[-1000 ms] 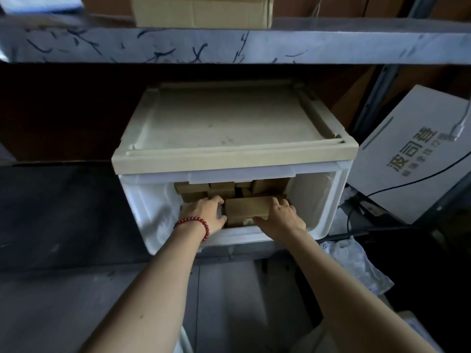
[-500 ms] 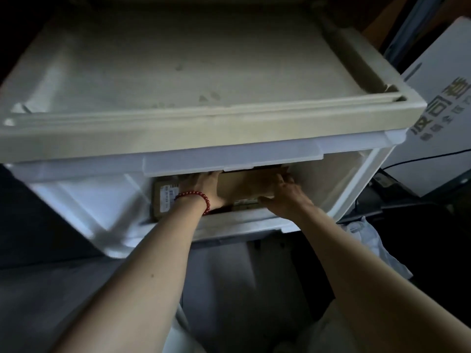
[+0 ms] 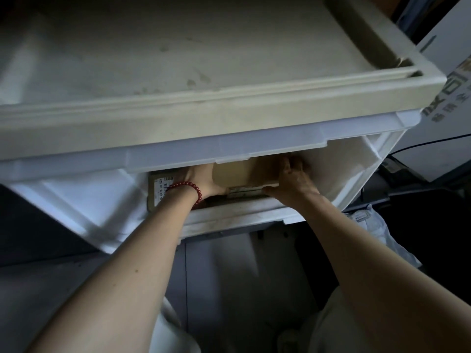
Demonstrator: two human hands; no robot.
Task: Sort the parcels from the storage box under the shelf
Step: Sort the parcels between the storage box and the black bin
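The storage box (image 3: 89, 200) opens only through a low slot between its overhanging upper lip (image 3: 229, 149) and lower rim (image 3: 229, 215). My left hand (image 3: 201, 177), right hand (image 3: 293, 182) and the brown parcel (image 3: 242, 171) fill the middle, and a labelled parcel (image 3: 159, 189) blocks the left (bare room shows by the right wall).

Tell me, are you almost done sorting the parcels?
Not nearly. Done: the storage box is open at the front. In hand: the left hand and right hand hold one brown parcel inside it. To do: a labelled parcel lies beside it, and no parcel shows sorted outside.
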